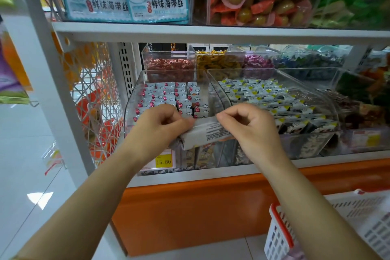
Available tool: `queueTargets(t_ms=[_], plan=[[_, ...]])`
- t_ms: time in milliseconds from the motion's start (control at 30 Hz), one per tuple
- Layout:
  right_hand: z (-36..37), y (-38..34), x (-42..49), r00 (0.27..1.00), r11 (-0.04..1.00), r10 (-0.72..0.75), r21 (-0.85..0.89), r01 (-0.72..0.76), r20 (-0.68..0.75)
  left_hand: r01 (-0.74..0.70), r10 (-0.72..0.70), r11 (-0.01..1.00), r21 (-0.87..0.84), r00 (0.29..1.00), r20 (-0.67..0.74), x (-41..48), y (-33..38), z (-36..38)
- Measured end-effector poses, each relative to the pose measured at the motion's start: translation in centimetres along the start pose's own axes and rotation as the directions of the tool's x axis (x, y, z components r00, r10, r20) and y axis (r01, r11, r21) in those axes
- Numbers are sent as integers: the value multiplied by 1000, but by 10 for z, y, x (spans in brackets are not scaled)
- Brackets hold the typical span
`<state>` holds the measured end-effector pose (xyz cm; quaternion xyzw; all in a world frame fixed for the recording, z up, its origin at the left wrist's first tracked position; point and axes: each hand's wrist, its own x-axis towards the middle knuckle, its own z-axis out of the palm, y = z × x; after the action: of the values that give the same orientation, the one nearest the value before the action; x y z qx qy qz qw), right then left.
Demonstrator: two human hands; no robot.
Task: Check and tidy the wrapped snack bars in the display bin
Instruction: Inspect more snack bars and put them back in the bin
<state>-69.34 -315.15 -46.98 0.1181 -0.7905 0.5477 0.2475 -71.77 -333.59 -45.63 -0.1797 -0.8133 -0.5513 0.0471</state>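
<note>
Head view: a red-rimmed basket (280,228) sits below and right of the display bin (129,101). Over the bin's front edge, your left hand (160,124) and right hand (251,126) pinch opposite ends of one snack bar (207,133), hiding its front rows. Candy tubs (168,63) stand just behind the bin.

Display bin (130,101): clear glossy plastic. Snack bar (211,133): shiny, crinkled film wrapper. Shelf (190,32) above the bin: smooth white metal. Basket (278,236) below the bin: plastic.

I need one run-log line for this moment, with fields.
stage: inspecting | left hand: pinches snack bar | right hand: pinches snack bar | position: held before display bin, printed side up
</note>
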Motion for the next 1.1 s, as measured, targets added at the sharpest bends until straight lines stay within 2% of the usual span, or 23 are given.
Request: queueTargets(t_ms=[267,400,533,600,767,1100], plan=[[-3,2,1,999,999,35,15,-36,38,-78,63,987,139,992,113,4,0,-20],[-1,3,1,997,994,74,75,-74,2,-115,104,986,123,990,91,4,0,-21],[1,4,1,992,986,107,132,-97,-68,-69,59,996,56,986,158,1,2,-15],[-3,4,2,991,984,132,120,-129,-18,-60,53,998,37,987,149,3,0,-13],[-19,3,4,946,956,238,121,-268,220,-54,57,998,-25,989,138,5,-5,-12],[-26,4,5,926,936,258,165,-310,277,-43,48,999,-32,986,158,5,-5,-6]])
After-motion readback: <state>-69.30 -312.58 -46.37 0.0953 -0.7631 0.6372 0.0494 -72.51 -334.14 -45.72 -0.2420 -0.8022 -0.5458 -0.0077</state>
